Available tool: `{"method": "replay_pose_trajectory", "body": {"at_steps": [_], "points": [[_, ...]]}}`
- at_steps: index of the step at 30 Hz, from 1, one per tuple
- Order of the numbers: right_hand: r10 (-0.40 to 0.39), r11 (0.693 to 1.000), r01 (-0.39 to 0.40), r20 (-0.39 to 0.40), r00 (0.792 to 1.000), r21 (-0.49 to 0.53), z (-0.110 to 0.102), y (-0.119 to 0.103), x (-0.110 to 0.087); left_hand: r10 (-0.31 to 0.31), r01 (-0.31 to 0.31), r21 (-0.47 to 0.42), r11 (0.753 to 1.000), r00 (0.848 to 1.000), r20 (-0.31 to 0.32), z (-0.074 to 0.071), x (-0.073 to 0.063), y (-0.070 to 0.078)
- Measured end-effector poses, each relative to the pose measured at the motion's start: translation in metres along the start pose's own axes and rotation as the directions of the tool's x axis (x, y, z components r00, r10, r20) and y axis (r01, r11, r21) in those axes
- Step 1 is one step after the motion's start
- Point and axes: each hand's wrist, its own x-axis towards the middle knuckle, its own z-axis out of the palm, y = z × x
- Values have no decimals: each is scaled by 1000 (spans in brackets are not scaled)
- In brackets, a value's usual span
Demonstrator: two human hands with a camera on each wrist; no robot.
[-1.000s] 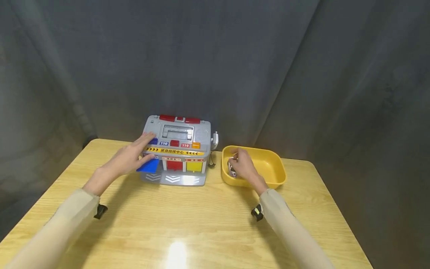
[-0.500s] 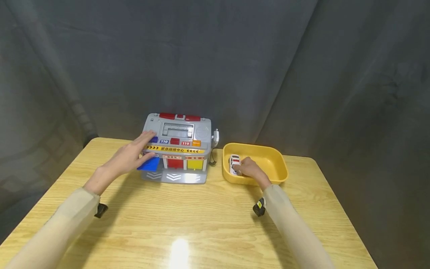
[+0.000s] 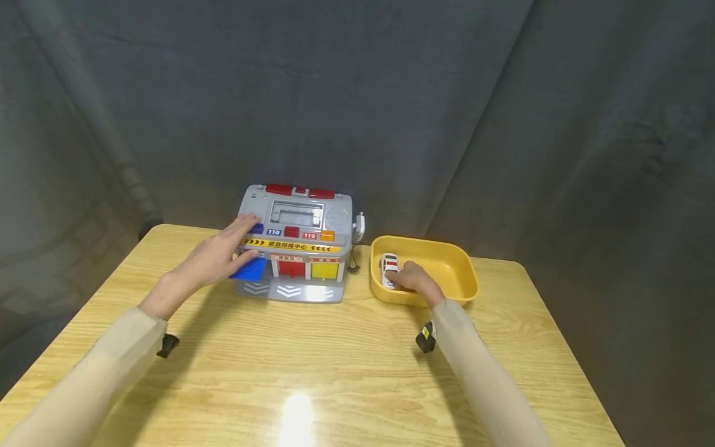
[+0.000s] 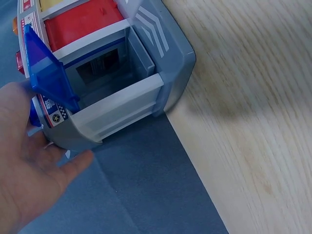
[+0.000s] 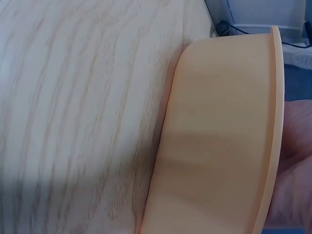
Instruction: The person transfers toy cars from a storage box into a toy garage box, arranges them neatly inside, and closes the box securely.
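A grey toy rescue station (image 3: 293,248) stands at the back of the table. My left hand (image 3: 215,254) rests on its left corner, fingers on the roof beside a blue button. The thumb lies against the raised blue door (image 4: 48,70); behind it, the left wrist view shows an open bay (image 4: 107,68). In a yellow tray (image 3: 447,246) sits a white toy car (image 3: 390,262) with red and dark markings. My right hand (image 3: 419,279) reaches over the tray's near rim and touches the car's right side with a digit. Its other fingers are hidden.
The station's red door (image 3: 292,269) and yellow door (image 3: 324,271) are down. A white handset-like piece (image 3: 359,227) and a dark cord (image 3: 353,266) are at its right side. A grey curtain (image 3: 357,112) hangs behind the wooden table (image 3: 313,360).
My right hand has drawn back from on top of the toy car to its right side, uncovering the car. My left hand keeps its place on the station.
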Motion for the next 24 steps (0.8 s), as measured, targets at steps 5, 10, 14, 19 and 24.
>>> {"method": "replay_pose_trajectory", "body": {"at_steps": [5,10,14,19,24], "points": [[31,999,-31,-3,1000,43,0,4,3,-10,10,-7,1000,1000,4,0,0,-1],[60,996,-58,-18,998,75,1,5,6,-8,8,-8,1000,1000,3,2,-2,-2],[75,994,-73,-23,997,84,-1,6,7,15,-15,-2,1000,1000,10,4,-4,-1],[92,980,-94,17,996,176,-4,8,8,45,-45,4,999,999,5,3,-3,-2],[116,962,-126,55,992,243,-8,12,8,69,-69,12,998,998,0,-1,-3,-6]]}}
